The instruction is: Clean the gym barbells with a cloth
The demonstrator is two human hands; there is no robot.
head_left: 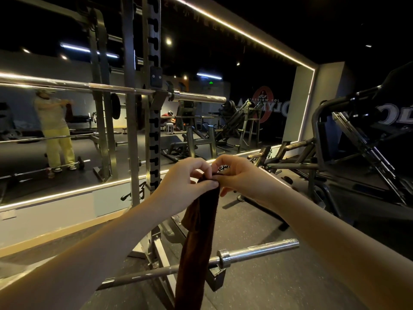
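Observation:
A long dark brown cloth point(196, 242) hangs down in front of me. My left hand point(185, 177) and my right hand point(237, 175) both pinch its top edge, close together at chest height. One chrome barbell point(201, 96) rests high on the rack, above and beyond my hands. A second barbell point(259, 250) lies low on the rack's safety arm, partly hidden behind the hanging cloth.
The steel rack upright point(154, 130) with its hook slots stands just behind my hands. A wall mirror point(67, 121) with lit edges fills the left and shows a person's reflection. Plate-loaded machines point(335, 148) crowd the right. Dark rubber floor point(257, 220) lies below.

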